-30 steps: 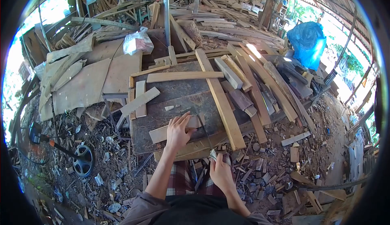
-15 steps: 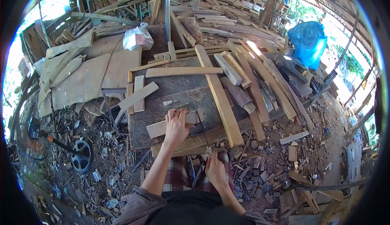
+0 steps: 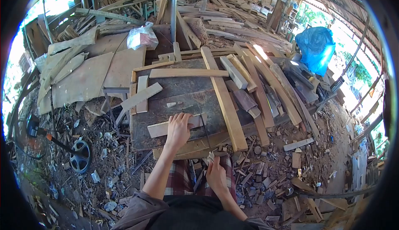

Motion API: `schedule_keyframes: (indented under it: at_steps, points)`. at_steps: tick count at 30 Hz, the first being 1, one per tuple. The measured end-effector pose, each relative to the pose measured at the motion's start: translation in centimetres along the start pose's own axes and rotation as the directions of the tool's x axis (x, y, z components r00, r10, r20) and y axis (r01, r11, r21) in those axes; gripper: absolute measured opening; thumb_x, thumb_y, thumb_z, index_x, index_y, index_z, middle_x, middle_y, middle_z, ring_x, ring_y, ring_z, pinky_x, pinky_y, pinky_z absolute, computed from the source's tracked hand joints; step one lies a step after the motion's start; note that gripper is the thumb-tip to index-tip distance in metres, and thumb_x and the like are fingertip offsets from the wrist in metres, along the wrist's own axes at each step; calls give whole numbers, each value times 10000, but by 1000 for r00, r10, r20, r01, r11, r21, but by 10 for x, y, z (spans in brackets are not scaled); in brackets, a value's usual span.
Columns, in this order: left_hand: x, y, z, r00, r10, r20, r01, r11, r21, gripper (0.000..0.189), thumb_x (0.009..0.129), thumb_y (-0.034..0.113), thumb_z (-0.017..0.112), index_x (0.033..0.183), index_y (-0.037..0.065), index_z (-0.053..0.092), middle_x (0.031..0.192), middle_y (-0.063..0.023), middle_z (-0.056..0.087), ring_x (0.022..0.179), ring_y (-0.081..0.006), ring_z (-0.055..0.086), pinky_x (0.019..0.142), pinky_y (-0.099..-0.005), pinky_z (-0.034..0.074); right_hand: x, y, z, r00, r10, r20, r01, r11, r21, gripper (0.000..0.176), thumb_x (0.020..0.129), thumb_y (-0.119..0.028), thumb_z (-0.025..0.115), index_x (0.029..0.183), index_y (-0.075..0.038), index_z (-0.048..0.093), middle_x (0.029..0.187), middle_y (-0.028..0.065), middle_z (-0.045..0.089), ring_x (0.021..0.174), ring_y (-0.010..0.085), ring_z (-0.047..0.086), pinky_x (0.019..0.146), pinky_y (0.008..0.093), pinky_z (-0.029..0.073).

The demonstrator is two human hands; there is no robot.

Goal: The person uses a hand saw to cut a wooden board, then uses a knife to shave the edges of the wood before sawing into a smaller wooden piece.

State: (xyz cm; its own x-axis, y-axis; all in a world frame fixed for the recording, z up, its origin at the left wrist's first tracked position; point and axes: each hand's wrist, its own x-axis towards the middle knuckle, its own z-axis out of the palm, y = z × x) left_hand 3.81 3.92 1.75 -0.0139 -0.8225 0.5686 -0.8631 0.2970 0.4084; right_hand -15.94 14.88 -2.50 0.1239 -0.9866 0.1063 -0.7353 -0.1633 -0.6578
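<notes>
My left hand (image 3: 178, 129) lies flat on a short light plank (image 3: 157, 129), pinning it to the dark, worn workbench top (image 3: 178, 93) near its front edge. My right hand (image 3: 216, 172) is closed on the handle of a handsaw, low in front of the bench over my plaid-covered lap. The thin saw blade (image 3: 205, 132) runs from that hand up across the right end of the short plank, just beside my left fingers.
A long pale plank (image 3: 224, 101) crosses the bench diagonally, with several more boards (image 3: 257, 84) stacked to its right. Offcuts litter the ground (image 3: 270, 176). A fan (image 3: 79, 161) lies at the lower left, a plastic bag (image 3: 141, 37) behind and a blue tarp (image 3: 318, 43) far right.
My right hand has drawn back toward my body, pulling the saw blade back across the plank. My left hand has stayed pressed on the plank.
</notes>
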Motion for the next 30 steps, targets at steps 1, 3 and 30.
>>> schedule_keyframes:
  at_steps: [1,3,30]
  points:
    - [0,1,0,1000,-9,-4,9,1000,-15,311,766,68,711,1061,56,615,982,-98,613,1009,-291,571,899,-415,394,-1,-1,1,1000,4,6,-4,1000,-4,236,992,-143,445,1151,15,372,718,298,625,680,491,626,564,581,497]
    - [0,2,-1,1000,-20,-3,19,999,-28,303,768,65,708,1055,56,613,969,-101,610,1012,-288,570,899,-416,388,-2,-9,-2,997,72,39,-71,997,-12,234,997,-152,438,1140,20,371,733,312,627,693,499,627,583,582,502]
    - [1,10,-1,997,-66,-40,67,997,26,321,744,86,695,1056,53,623,973,-105,629,982,-292,595,865,-399,397,45,-93,-73,958,205,202,-157,961,-228,218,930,-95,465,1092,35,403,894,338,656,889,483,654,763,543,533]
